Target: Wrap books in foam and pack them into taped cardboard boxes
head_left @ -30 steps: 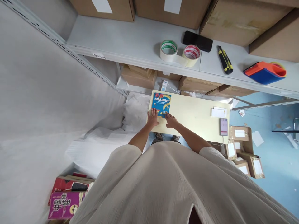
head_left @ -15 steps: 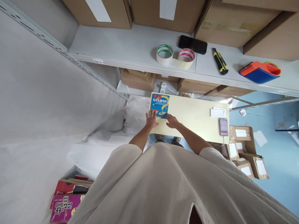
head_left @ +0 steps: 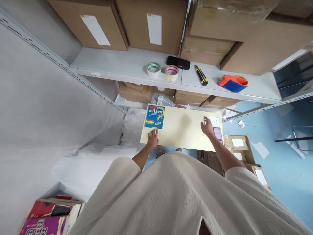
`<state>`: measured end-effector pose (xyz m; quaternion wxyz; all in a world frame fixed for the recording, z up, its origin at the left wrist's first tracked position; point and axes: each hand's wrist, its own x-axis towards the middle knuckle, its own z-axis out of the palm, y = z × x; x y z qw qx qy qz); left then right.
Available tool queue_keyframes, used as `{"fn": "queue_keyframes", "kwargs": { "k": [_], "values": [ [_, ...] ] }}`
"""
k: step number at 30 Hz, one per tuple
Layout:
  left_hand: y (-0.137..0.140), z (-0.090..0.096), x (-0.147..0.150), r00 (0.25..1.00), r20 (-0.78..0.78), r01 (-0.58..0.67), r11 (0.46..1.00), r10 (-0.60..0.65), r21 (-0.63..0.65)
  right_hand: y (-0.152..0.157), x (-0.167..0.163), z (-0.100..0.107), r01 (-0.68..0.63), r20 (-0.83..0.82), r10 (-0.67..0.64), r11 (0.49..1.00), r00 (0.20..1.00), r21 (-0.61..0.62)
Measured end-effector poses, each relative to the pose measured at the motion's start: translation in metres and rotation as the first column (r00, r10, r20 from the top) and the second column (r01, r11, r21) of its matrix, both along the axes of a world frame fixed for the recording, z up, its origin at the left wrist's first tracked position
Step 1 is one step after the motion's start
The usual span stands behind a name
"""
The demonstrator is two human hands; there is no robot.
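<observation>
A blue picture book [head_left: 155, 117] with a yellow banana shape and coloured lettering lies flat at the left end of the pale yellow table [head_left: 182, 130]. My left hand [head_left: 153, 137] rests with its fingers spread at the book's lower edge. Over the table's right part, my right hand [head_left: 207, 126] hovers with fingers apart and nothing in them. Close beside it lie some white cards or labels [head_left: 213, 121] and a phone [head_left: 218, 133] with a lit screen.
A shelf above the table holds two tape rolls [head_left: 154, 70], a black phone-like object [head_left: 178, 62], a box cutter [head_left: 201, 75] and an orange-blue tape dispenser [head_left: 233, 83]. Cardboard boxes [head_left: 151, 29] stand behind them. Opened cartons [head_left: 236, 143] sit on the floor at right.
My right hand has left the book and moved right to beside the white cards. My left hand has slid down to the book's lower edge. The camera view has shifted right.
</observation>
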<state>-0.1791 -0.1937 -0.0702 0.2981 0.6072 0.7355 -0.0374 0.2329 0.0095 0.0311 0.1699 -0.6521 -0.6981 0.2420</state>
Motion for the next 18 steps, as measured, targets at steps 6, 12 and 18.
{"fn": "queue_keyframes", "kwargs": {
  "k": [6,12,18],
  "values": [
    [0.008,0.002,0.028,0.998,-0.026,-0.061,0.998,0.061,-0.024,0.074,0.045,0.070,0.048,-0.025,-0.042,0.923,0.999,0.381],
    [0.012,0.004,0.058,0.996,-0.034,-0.079,0.996,0.078,-0.040,0.146,0.064,0.130,-0.019,0.157,-0.090,0.812,0.984,0.583],
    [0.012,0.002,0.082,0.994,-0.018,-0.110,0.993,0.110,-0.029,0.203,0.081,0.156,-0.074,0.354,-0.117,0.872,0.928,0.484]
  ]
}}
